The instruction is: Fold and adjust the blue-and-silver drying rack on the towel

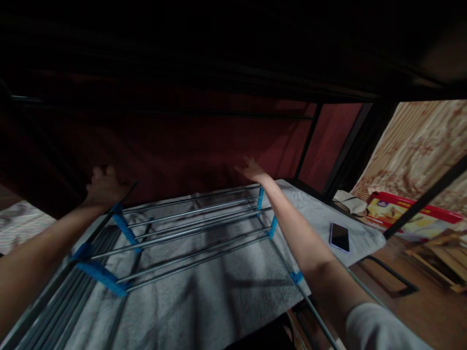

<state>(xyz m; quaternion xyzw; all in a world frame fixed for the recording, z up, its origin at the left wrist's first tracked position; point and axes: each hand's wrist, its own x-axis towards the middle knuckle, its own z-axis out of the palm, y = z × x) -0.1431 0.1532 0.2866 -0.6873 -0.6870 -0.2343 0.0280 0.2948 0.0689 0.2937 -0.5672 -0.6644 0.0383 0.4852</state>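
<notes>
A partly assembled rack of thin metal tubes (pixel 189 233) joined by blue plastic connectors (pixel 102 278) lies on a grey cloth-covered surface (pixel 175 311). My left hand (pixel 104 187) is at the rack's far left corner, its fingers spread in dim light beside a dark tube end. Whether it touches that tube I cannot tell. Past the rack's far right corner reaches my right hand (pixel 251 169), fingers apart and nothing visible in them. My right forearm crosses above the tubes and hides part of that side.
Loose grey tubes (pixel 62 306) lie together at the left. A phone (pixel 339 237) rests on the cloth at right. A red and yellow box (pixel 404 214) stands beyond it. Dark frame bars (pixel 308 141) and a dark red panel (pixel 204 150) bound the far side.
</notes>
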